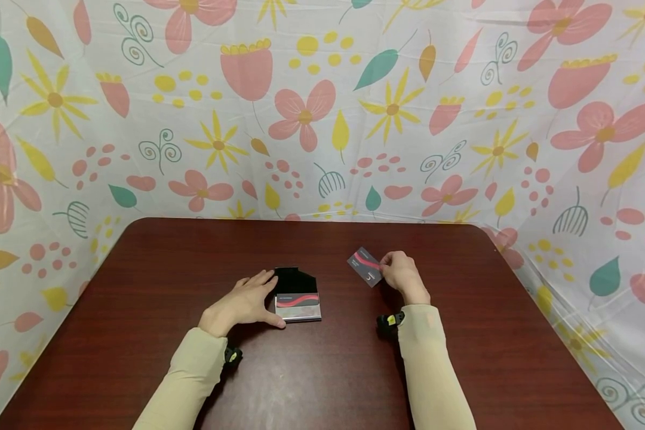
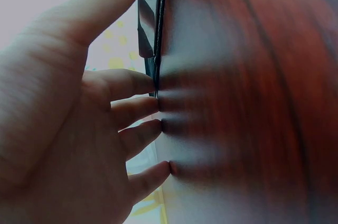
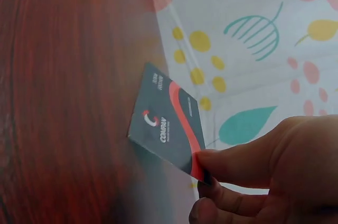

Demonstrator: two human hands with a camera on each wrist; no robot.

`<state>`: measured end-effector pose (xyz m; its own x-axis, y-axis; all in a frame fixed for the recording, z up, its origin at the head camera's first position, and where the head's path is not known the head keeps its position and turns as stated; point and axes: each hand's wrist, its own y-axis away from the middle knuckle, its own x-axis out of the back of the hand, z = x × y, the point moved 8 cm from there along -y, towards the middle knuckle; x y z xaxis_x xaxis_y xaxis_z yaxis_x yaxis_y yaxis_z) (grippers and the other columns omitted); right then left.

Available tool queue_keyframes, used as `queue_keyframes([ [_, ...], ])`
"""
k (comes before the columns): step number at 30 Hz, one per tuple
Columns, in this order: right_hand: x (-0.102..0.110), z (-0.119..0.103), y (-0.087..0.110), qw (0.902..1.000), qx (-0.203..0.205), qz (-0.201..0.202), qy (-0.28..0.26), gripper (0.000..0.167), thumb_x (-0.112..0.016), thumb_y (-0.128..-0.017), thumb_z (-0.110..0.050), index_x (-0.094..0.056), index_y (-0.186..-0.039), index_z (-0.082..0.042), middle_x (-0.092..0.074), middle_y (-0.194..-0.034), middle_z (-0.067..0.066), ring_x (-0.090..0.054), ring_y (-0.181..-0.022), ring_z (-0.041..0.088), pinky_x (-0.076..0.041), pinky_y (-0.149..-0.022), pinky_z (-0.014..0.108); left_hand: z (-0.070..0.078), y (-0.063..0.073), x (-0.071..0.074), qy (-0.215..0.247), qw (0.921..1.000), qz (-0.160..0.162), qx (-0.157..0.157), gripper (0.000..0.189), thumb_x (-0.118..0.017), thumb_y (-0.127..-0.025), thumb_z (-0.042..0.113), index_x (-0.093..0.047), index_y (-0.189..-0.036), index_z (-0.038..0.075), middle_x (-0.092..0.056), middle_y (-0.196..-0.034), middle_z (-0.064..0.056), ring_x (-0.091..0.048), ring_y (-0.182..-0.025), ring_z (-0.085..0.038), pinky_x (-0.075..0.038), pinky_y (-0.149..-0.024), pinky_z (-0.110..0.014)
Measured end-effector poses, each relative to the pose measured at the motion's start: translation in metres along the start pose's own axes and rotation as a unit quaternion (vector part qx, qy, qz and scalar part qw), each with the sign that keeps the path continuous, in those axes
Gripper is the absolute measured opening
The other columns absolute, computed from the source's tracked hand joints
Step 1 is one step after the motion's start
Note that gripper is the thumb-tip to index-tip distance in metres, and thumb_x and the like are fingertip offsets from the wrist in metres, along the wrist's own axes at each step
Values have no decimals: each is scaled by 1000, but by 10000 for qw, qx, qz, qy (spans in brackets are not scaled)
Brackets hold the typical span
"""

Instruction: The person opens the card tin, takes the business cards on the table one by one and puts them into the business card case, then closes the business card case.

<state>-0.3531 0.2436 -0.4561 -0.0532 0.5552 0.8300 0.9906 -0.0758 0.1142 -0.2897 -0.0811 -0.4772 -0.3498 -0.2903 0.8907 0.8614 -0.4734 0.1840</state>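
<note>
An opened business card case [image 1: 298, 307] lies on the table, its black lid [image 1: 294, 279] folded back. A dark grey card with a pink wave [image 1: 298, 300] shows inside, above a silvery panel. My left hand [image 1: 244, 303] spreads beside the case, thumb at the near left corner and index fingertip by the lid. In the left wrist view, the other fingertips [image 2: 165, 167] of that hand touch the tabletop next to the case [image 2: 150, 20]. Between thumb and fingers my right hand [image 1: 404, 275] pinches one corner of a matching business card [image 3: 166, 121], held tilted with its printed side showing.
The dark red-brown wooden table [image 1: 312, 382] has rounded far corners. A white cloth with a floral print [image 1: 322, 149] hangs behind it and along both sides. Dark wrist straps [image 1: 389, 322] sit at both sleeves.
</note>
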Motion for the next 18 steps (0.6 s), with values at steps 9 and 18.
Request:
queue_keyframes([
  [9, 6, -26, 8, 9984, 451, 114, -321, 17, -54, -98, -12, -69, -98, -3, -64, -88, 9, -55, -79, 25, -45, -67, 36, 0, -1, 0, -7, 10000, 1, 3, 110, -79, -71, 61, -33, -152, 2, -22, -159, -15, -15, -147, -31, -15, -113, -55],
  [18, -2, -61, 19, 9954, 866, 110, -397, 15, -55, -98, -10, -69, -94, -6, -60, -82, 5, -52, -72, 22, -42, -61, 33, 1, -1, 0, -28, 10000, -3, -17, 110, -79, -71, 62, -33, -152, 2, -23, -159, -15, -15, -147, -31, -16, -113, -55],
])
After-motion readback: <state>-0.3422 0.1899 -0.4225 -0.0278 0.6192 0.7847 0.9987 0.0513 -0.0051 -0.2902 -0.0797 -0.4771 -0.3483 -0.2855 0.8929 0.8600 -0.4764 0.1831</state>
